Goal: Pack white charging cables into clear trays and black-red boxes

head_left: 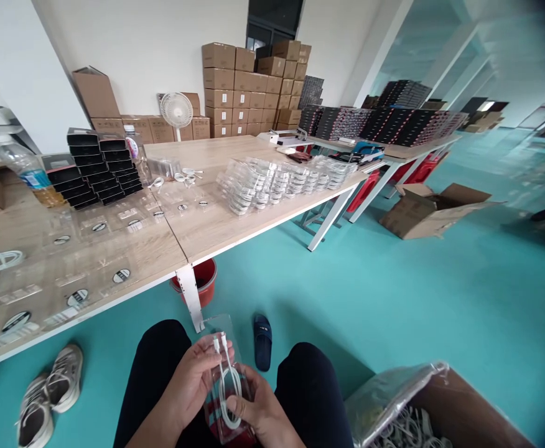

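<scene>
Low over my lap, a coiled white charging cable (221, 387) lies against a clear plastic blister pack (222, 325). Its two connectors point up, away from me. My left hand (192, 381) is closed on the left edge of the pack, its thumb by the connectors. From the right, my right hand (264, 406) grips the pack and cable, thumb pressed on the coil. The fingers behind the pack show only in part through the plastic. An open carton (468, 407) with a plastic liner stands at my right, with many loose white cables (407, 429) inside.
The wooden table (216, 239) bears flat clear packs (74, 298), stacked black boxes (99, 168), bottles (25, 168) and rows of packed cables (277, 183). Below are a red bucket (206, 283), a slipper (262, 342) and shoes (51, 395). Another open carton (415, 214) sits on the floor.
</scene>
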Demonstrator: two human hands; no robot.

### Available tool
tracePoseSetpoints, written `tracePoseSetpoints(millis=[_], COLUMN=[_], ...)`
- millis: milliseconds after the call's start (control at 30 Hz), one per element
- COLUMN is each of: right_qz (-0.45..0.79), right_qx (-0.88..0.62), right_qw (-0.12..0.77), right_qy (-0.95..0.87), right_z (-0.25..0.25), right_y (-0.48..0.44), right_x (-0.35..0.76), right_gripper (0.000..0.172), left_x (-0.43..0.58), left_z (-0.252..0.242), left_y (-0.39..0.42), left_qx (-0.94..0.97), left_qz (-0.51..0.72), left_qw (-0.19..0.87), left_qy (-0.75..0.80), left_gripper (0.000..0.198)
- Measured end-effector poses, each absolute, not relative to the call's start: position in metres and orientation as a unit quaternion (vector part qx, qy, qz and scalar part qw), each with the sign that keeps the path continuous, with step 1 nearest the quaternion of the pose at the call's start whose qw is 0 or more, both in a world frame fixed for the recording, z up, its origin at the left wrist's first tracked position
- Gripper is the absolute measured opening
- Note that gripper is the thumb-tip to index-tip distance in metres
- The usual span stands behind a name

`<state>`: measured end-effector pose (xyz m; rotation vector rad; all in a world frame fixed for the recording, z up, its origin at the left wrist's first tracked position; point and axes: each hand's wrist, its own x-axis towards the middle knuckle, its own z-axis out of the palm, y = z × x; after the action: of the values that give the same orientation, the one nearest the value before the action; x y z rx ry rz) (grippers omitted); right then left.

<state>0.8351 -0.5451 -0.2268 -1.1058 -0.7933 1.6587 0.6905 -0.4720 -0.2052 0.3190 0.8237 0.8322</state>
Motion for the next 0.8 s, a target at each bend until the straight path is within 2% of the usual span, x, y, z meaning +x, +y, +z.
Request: tracePoseSetpoints(millis=[167, 367, 533, 667, 800], right_qz=[0.724, 0.709, 0.726, 0.701, 0.67], right_qx=[-0.406, -0.427, -0.414, -0.423, -0.446], right_qw=[0.485, 0.486, 0.469, 0.494, 0.555], right_qy=[-0.273, -0.28, -0.286, -0.293, -0.21], right_z=[-0.216, -0.227, -0.232, -0.222, -0.219], right_y=[-0.547, -0.55, -0.551, -0.546, -0.534], right_x=[0.834, 0.837, 0.842, 0.847, 0.846], right_gripper=[0.076, 0.062, 0.069, 0.052, 0.038], left_x=[0.692, 0.695, 0.697, 0.699, 0.702], left_z=[-0.206, -0.202, -0.202, -0.2, -0.201], left_y=[-0.475, -0.478, -0.482, -0.49, -0.5], left_qx=[0.153, 0.166, 0.207, 0.235, 0.315], left_qz=[0.397, 0.411, 0.425, 0.393, 0.323], left_qw=[0.813, 0.804, 0.767, 0.777, 0.78], left_qy=[0.397, 0.397, 0.434, 0.432, 0.433], left_gripper=[0.026, 0.028, 0.026, 0.024, 0.018])
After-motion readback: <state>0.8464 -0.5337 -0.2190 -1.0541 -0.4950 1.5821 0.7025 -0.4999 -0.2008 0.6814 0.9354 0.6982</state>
